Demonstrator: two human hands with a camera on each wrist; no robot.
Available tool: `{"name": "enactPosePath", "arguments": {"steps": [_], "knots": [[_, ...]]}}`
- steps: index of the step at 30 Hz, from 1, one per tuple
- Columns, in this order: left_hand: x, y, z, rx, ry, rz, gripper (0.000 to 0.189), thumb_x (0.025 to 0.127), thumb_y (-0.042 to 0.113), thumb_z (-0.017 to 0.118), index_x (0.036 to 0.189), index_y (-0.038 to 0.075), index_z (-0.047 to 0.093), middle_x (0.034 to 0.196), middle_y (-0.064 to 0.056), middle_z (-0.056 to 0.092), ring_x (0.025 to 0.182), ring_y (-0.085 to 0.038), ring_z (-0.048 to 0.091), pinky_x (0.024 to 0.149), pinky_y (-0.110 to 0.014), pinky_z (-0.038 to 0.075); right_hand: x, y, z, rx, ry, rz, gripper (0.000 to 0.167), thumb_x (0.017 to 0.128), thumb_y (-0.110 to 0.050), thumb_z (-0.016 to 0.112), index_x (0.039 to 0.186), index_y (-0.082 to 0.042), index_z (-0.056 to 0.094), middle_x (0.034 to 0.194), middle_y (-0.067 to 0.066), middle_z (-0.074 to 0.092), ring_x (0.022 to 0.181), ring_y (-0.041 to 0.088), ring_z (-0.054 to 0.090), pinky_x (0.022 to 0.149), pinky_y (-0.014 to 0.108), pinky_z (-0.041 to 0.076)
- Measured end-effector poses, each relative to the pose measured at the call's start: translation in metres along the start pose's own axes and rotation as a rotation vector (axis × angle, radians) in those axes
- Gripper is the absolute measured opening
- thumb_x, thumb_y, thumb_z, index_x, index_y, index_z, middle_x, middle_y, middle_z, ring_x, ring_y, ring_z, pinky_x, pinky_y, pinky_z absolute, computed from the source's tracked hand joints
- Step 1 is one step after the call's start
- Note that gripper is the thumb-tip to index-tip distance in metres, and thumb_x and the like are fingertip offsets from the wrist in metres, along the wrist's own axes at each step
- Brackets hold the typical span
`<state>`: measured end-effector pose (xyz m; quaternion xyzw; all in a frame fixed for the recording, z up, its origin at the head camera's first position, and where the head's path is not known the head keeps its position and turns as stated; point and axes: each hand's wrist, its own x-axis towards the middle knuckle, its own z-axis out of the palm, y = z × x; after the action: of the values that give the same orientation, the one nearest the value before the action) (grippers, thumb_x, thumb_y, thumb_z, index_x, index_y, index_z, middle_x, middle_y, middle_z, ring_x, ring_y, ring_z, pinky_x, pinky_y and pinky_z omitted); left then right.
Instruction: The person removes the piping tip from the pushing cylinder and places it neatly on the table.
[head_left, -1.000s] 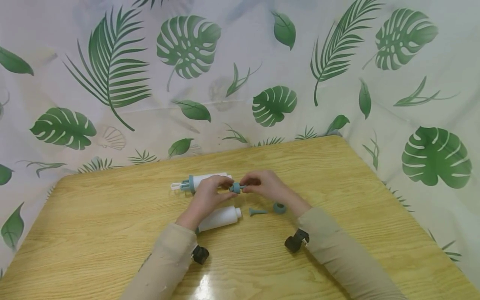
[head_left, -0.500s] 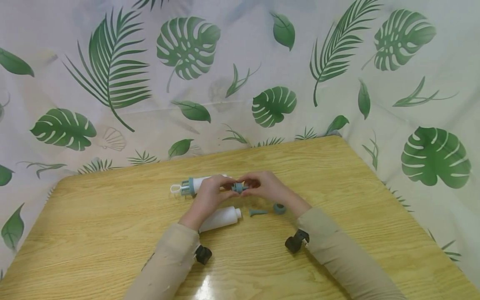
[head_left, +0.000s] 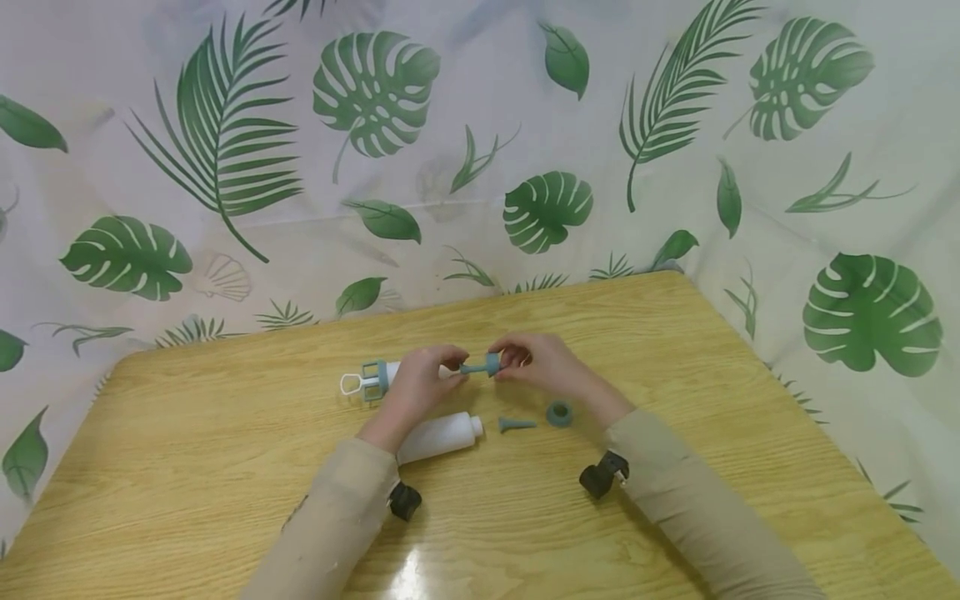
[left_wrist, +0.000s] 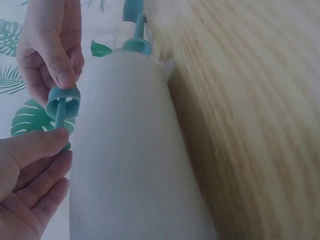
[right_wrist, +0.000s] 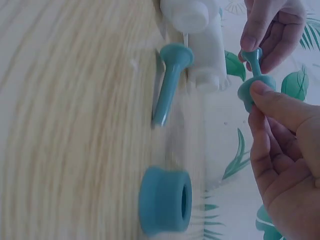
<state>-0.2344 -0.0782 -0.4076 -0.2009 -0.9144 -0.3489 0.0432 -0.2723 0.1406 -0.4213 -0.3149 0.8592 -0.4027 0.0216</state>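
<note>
Over the middle of the table, my left hand (head_left: 422,382) pinches the flared end of a teal stem (head_left: 474,368) between thumb and fingers. The stem's other end runs into a teal cap (head_left: 492,364), which my right hand (head_left: 549,367) holds by its rim. In the left wrist view the cap (left_wrist: 63,102) has its hollow side turned towards the left hand. The right wrist view shows the right thumb on the cap (right_wrist: 256,87). Below the hands, a second flared teal stem (head_left: 517,424) and a thick teal ring (head_left: 559,414) lie on the wood.
A white bottle (head_left: 441,437) lies on its side near my left wrist. Behind the left hand lies another white cylinder, partly hidden, with a teal frame (head_left: 373,381) and a white loop (head_left: 350,384) at its end. A leaf-patterned cloth (head_left: 472,150) hangs behind the table.
My right hand has moved slightly right and up with the cap, away from the left hand. More of the stem now shows between them. The things on the table stay put.
</note>
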Motion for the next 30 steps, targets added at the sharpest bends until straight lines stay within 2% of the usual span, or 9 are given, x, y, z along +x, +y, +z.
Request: {"name": "enactPosePath", "arguments": {"steps": [6, 12, 15, 19, 25, 30], "knots": [[0.014, 0.0, 0.003, 0.045, -0.056, -0.003, 0.024, 0.084, 0.004, 0.072, 0.107, 0.0, 0.069, 0.1, -0.011, 0.069, 0.095, -0.023, 0.064, 0.087, -0.037, 0.05, -0.001, 0.009, -0.01, -0.124, 0.01, 0.092, 0.027, 0.081, -0.015, 0.077, 0.105, -0.008, 0.067, 0.082, -0.001, 0.063, 0.076, 0.014, 0.058, 0.069, 0.031, 0.049], [0.028, 0.004, 0.012, 0.117, -0.148, 0.033, 0.025, 0.085, 0.005, 0.071, 0.109, -0.001, 0.068, 0.104, -0.011, 0.068, 0.097, -0.023, 0.062, 0.087, -0.036, 0.05, -0.003, 0.012, -0.015, -0.275, -0.063, 0.213, 0.018, 0.083, -0.009, 0.073, 0.099, -0.004, 0.066, 0.096, 0.008, 0.065, 0.089, 0.025, 0.061, 0.076, 0.039, 0.051], [0.033, 0.009, 0.016, 0.177, -0.185, 0.062, 0.024, 0.085, 0.006, 0.071, 0.108, 0.001, 0.068, 0.103, -0.009, 0.068, 0.094, -0.02, 0.061, 0.084, -0.034, 0.05, -0.004, 0.014, -0.016, -0.338, -0.1, 0.227, 0.017, 0.083, -0.003, 0.068, 0.099, -0.001, 0.065, 0.099, 0.012, 0.066, 0.094, 0.029, 0.061, 0.081, 0.042, 0.051], [0.039, 0.015, 0.02, 0.268, -0.241, 0.093, 0.022, 0.085, 0.009, 0.072, 0.105, 0.002, 0.069, 0.099, -0.006, 0.067, 0.09, -0.019, 0.061, 0.08, -0.032, 0.05, -0.003, 0.017, -0.015, -0.403, -0.127, 0.207, 0.023, 0.081, 0.001, 0.067, 0.104, 0.003, 0.064, 0.102, 0.016, 0.066, 0.098, 0.032, 0.06, 0.085, 0.044, 0.05], [0.049, 0.017, 0.025, 0.332, -0.297, 0.053, 0.018, 0.086, 0.014, 0.073, 0.1, 0.004, 0.07, 0.101, -0.006, 0.068, 0.093, -0.02, 0.062, 0.082, -0.032, 0.05, -0.004, 0.019, -0.014, -0.402, -0.14, 0.239, 0.029, 0.082, -0.001, 0.067, 0.111, 0.006, 0.062, 0.105, 0.018, 0.065, 0.099, 0.033, 0.06, 0.085, 0.043, 0.05], [0.054, 0.016, 0.03, 0.368, -0.318, 0.067, 0.01, 0.087, 0.014, 0.07, 0.086, 0.005, 0.068, 0.083, -0.002, 0.064, 0.072, -0.015, 0.054, 0.066, -0.028, 0.047, -0.006, 0.021, -0.015, -0.38, -0.141, 0.261, 0.031, 0.083, -0.003, 0.067, 0.112, 0.006, 0.061, 0.104, 0.018, 0.064, 0.098, 0.033, 0.06, 0.084, 0.043, 0.05]]}}
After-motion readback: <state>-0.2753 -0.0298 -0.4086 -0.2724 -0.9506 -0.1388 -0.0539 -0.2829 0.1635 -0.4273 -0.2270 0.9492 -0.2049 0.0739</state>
